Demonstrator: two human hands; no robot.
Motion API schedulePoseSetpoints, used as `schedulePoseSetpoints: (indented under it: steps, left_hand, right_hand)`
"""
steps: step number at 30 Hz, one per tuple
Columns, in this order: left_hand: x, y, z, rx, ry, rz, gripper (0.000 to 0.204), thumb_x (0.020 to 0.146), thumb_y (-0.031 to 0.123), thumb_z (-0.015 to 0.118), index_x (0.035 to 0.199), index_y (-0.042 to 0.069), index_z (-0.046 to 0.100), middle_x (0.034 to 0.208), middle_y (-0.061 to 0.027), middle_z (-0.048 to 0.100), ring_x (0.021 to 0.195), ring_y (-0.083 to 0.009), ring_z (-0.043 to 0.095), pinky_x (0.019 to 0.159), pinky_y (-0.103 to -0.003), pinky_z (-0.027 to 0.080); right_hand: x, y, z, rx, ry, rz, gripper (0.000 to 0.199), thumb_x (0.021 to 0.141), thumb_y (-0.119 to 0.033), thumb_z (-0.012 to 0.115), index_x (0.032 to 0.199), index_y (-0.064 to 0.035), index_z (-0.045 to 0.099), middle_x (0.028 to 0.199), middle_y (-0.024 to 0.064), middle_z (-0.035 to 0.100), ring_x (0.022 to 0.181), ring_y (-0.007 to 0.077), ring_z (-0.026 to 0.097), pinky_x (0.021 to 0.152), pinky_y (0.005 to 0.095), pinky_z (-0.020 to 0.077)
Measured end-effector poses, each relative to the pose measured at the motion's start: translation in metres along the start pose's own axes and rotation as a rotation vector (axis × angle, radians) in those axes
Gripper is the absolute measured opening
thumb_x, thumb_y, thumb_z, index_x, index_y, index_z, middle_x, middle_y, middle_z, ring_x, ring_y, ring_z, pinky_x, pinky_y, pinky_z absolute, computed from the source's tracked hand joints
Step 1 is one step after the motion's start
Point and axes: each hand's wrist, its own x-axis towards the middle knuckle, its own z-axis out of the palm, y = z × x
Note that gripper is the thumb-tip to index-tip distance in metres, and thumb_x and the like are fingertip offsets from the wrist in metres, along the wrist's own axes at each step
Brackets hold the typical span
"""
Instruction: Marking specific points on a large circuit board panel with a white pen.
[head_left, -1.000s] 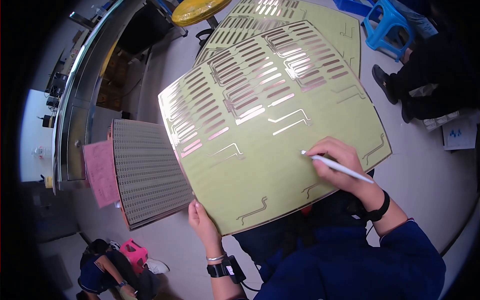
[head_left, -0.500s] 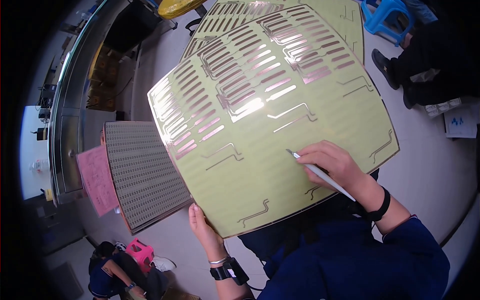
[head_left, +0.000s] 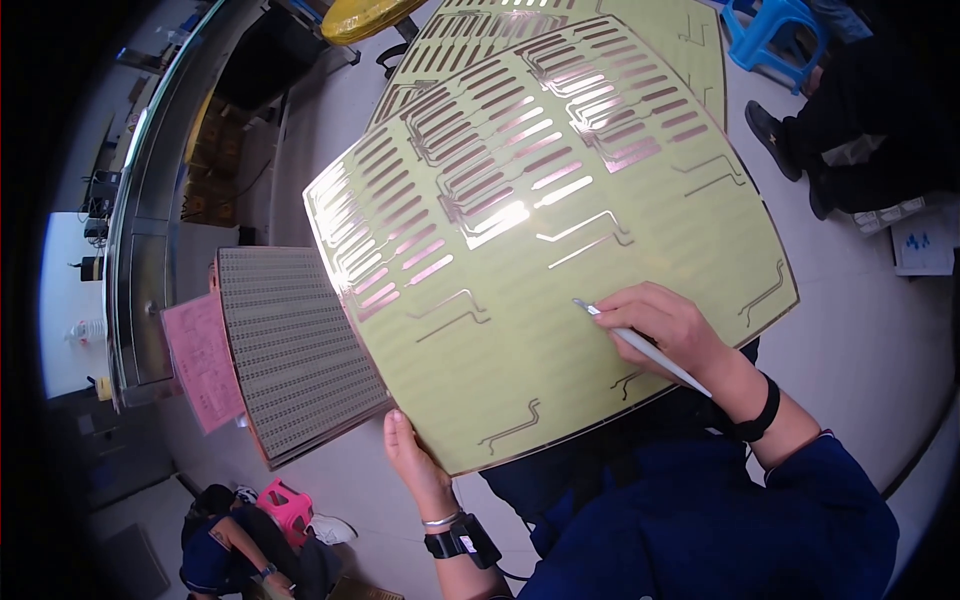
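Note:
A large pale green circuit board panel (head_left: pixel 520 330) with shiny copper traces spreads out in front of me, its near edge by my body. My left hand (head_left: pixel 413 458) grips its lower left edge, thumb on top; the other fingers are hidden beneath. Between the thumb and fingers of my right hand (head_left: pixel 665 325) is a slim white craft knife (head_left: pixel 655 355), held like a pen. Its small metal tip points up and left, over a plain green area below the middle traces. Whether the tip touches the surface I cannot tell.
Another green panel (head_left: pixel 705 50) lies beyond mine. To the left are a grey patterned panel stack (head_left: pixel 290 350) and a pink sheet (head_left: pixel 205 360). A person (head_left: pixel 225 550) is beside a pink stool (head_left: pixel 285 508) at lower left. At upper right are a blue stool (head_left: pixel 770 45) and another person's legs (head_left: pixel 850 130).
The panel's left side has shifted slightly rightward, and my left hand has moved a little right with it. My right hand and the craft knife stay nearly where they were.

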Motion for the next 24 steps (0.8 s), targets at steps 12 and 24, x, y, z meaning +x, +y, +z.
schedulePoseSetpoints:
  steps: [12, 24]
  left_hand:
    - [0.002, -0.008, -0.006, 0.044, 0.001, -0.002, 0.027, 0.099, 0.024, 0.044, 0.100, 0.000, 0.058, 0.095, -0.0042, 0.063, 0.085, -0.0091, 0.057, 0.077, -0.025, 0.046]
    - [0.004, -0.011, -0.009, 0.057, -0.008, 0.014, 0.028, 0.100, 0.025, 0.043, 0.096, 0.002, 0.057, 0.093, -0.0037, 0.063, 0.084, -0.0090, 0.057, 0.077, -0.025, 0.046]
  right_hand:
    - [0.001, -0.001, -0.001, -0.025, 0.026, -0.001, 0.023, 0.068, 0.007, 0.067, 0.089, -0.0037, 0.063, 0.088, 0.0083, 0.065, 0.079, 0.0231, 0.065, 0.069, 0.0294, 0.0532]
    - [-0.001, -0.001, -0.001, 0.009, 0.001, 0.035, 0.022, 0.070, 0.008, 0.067, 0.088, -0.0030, 0.066, 0.089, 0.0095, 0.066, 0.079, 0.0225, 0.066, 0.069, 0.0288, 0.0535]
